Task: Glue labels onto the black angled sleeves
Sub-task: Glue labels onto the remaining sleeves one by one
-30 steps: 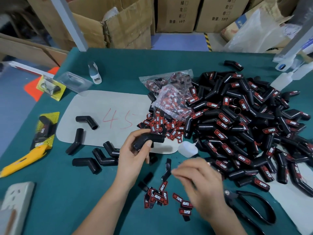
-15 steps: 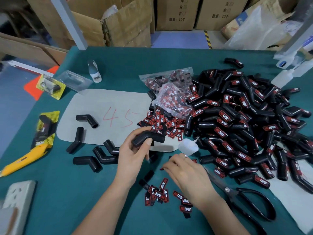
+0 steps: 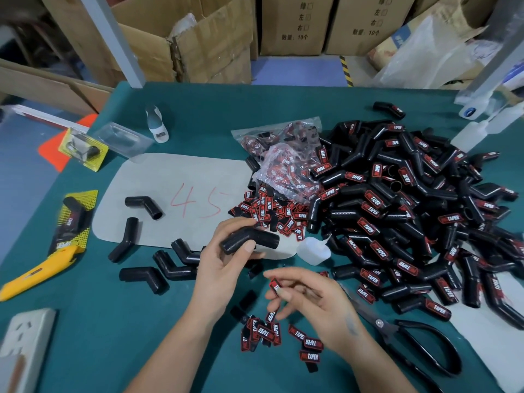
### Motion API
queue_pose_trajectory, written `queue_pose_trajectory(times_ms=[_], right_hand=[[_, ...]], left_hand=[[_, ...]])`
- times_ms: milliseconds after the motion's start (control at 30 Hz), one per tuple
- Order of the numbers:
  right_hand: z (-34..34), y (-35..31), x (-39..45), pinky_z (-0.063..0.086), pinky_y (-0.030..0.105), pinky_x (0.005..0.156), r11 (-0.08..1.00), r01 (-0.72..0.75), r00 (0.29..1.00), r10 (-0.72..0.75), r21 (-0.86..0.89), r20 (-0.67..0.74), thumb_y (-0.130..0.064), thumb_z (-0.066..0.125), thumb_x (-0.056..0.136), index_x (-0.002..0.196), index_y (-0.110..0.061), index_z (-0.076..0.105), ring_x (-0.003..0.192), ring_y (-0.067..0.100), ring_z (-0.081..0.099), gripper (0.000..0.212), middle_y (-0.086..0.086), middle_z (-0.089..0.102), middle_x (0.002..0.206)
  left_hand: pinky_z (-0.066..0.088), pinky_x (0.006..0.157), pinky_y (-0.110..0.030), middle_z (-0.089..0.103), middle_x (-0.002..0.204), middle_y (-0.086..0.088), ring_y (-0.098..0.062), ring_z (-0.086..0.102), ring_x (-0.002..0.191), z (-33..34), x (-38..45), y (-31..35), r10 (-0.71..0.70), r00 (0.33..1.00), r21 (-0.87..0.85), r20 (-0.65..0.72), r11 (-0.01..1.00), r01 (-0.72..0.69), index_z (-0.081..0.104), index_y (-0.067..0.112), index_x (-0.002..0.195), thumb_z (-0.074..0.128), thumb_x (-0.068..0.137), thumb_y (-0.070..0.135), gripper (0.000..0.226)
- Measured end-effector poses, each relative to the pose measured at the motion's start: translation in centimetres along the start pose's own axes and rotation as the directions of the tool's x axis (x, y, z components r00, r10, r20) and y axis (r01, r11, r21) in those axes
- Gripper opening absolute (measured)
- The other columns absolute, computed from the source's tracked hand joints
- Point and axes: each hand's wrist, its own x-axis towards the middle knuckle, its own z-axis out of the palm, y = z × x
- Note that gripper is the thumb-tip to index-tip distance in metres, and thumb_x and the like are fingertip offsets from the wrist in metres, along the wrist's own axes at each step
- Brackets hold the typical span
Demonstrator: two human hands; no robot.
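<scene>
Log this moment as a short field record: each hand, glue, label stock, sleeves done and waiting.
left hand: grips a bare sleeve, lifted off the table
right hand: fingers pinch one label
glue bottle: lying on the table, right of the held sleeve
loose labels: scattered under the right hand; more by the bag
labelled pile: right side of the table
bare sleeves: a few, left of the hands
scissors: by the right wrist

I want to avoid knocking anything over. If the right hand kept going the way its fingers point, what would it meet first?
The right hand, pinching a label, points up-left. It would probably first meet the left hand holding the bare sleeve, though depth is unclear.
</scene>
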Motion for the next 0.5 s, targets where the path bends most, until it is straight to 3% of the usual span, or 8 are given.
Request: queue_pose_trajectory(times_ms=[167, 267, 333, 400, 500], right_hand=[[0.1, -0.7, -0.4, 0.061, 0.029, 0.071, 0.993, 0.098, 0.992, -0.093, 0.062, -0.088, -0.029, 0.074, 0.097, 0.101, -0.027, 0.075, 0.083, 0.026, 0.077, 0.005, 0.012, 0.078, 0.096], [0.0, -1.1, -0.6, 0.062, 0.03, 0.07, 0.981, 0.193, 0.965, -0.19, 0.003, -0.183, -0.036, 0.076, 0.094, 0.098, -0.027, 0.076, 0.085, 0.028, 0.077, 0.009, 0.008, 0.078, 0.098], [0.0, -1.4, -0.7, 0.062, 0.032, 0.067, 0.968, 0.25, 0.939, -0.251, -0.035, -0.235, -0.039, 0.078, 0.093, 0.095, -0.029, 0.079, 0.084, 0.028, 0.074, 0.011, 0.0, 0.073, 0.099], [0.1, -1.8, -0.8, 0.061, 0.032, 0.066, 0.967, 0.25, 0.929, -0.255, -0.055, -0.267, -0.045, 0.08, 0.089, 0.093, -0.032, 0.079, 0.076, 0.026, 0.072, 0.013, -0.004, 0.069, 0.094], [0.3, -1.9, -0.9, 0.06, 0.03, 0.064, 0.986, 0.164, 0.946, -0.162, -0.016, -0.28, -0.049, 0.086, 0.081, 0.087, -0.033, 0.076, 0.069, 0.02, 0.071, 0.019, 0.001, 0.07, 0.086]], left_hand=[[0.062, 0.085, -0.035, 0.071, 0.122, -0.011, -0.028, 0.072, 0.113, 0.5, -0.5, 0.0, 0.032, 0.997, -0.063, 0.063, 0.998, -0.028, 0.057, 0.019, 0.135, 0.058, 0.102, 0.008, 0.035], [0.061, 0.085, -0.034, 0.068, 0.12, -0.013, -0.037, 0.072, 0.114, 0.8, -0.8, 0.1, 0.087, 0.991, -0.117, 0.103, 0.99, -0.075, 0.04, 0.019, 0.141, 0.055, 0.103, 0.014, 0.041], [0.061, 0.082, -0.036, 0.066, 0.119, -0.013, -0.043, 0.073, 0.11, 0.8, -1.0, 0.4, 0.111, 0.984, -0.155, 0.141, 0.984, -0.089, 0.038, 0.029, 0.145, 0.053, 0.103, 0.016, 0.046], [0.062, 0.072, -0.039, 0.063, 0.117, -0.017, -0.046, 0.074, 0.101, 0.8, -1.1, 0.7, 0.136, 0.975, -0.189, 0.175, 0.977, -0.102, 0.038, 0.043, 0.147, 0.053, 0.105, 0.016, 0.052], [0.059, 0.056, -0.04, 0.061, 0.116, -0.02, -0.047, 0.071, 0.088, 0.6, -1.1, 0.5, 0.17, 0.96, -0.205, 0.225, 0.971, -0.124, 0.033, 0.048, 0.152, 0.047, 0.106, 0.01, 0.061]])
